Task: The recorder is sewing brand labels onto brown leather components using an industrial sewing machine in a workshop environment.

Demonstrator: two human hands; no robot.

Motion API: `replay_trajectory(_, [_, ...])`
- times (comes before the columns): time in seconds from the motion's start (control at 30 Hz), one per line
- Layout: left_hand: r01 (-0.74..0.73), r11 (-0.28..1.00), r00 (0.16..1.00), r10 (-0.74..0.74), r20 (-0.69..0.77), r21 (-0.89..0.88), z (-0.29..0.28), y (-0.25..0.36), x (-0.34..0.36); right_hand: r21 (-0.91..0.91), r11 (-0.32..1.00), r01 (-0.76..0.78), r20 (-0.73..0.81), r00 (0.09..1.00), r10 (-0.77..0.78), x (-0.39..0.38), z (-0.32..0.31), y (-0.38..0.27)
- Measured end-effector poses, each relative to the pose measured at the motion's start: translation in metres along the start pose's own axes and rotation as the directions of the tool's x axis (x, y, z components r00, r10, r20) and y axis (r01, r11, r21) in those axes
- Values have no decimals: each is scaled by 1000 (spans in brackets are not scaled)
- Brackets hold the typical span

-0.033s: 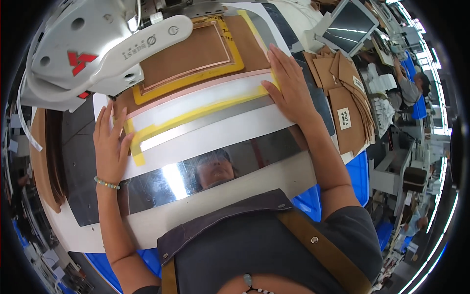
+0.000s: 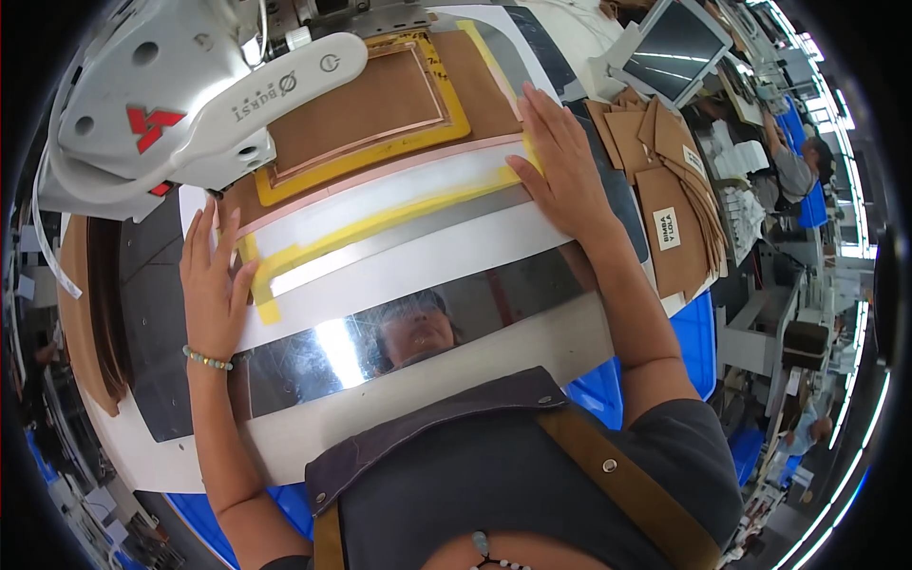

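White sheet (image 2: pixel 465 252) lies over the counter (image 2: pixel 294 439). On it, brown panel (image 2: pixel 486 90), long axis roughly 8-to-2 o'clock; yellow frame (image 2: pixel 380 158) atop. Right hand (image 2: pixel 565 176) nearer — palm down, thumb wide, beside panel's edge, panel toward 10. Left hand (image 2: pixel 211 285) — fingers spread, gripping nothing; panel toward 1.

Head-worn fisheye, looking down, close above worktable (image 2: pixel 294 446)
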State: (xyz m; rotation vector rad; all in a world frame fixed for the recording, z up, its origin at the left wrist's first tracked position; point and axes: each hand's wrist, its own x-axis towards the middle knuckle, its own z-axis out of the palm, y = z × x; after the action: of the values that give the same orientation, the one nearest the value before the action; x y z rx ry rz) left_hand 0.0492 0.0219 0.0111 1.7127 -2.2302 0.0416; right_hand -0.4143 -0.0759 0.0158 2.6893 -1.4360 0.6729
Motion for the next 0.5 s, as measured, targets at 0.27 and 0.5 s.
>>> replay_trajectory(0.27, [10,999,999,-12,53,46,1,-2,-7,-76,997,10,112,994,-1,-10,5,2])
replay_trajectory(0.5, [-43,999,997,43,58,-12,4,-3,-1,-77,997,-8,72,997,14,-17,11,11])
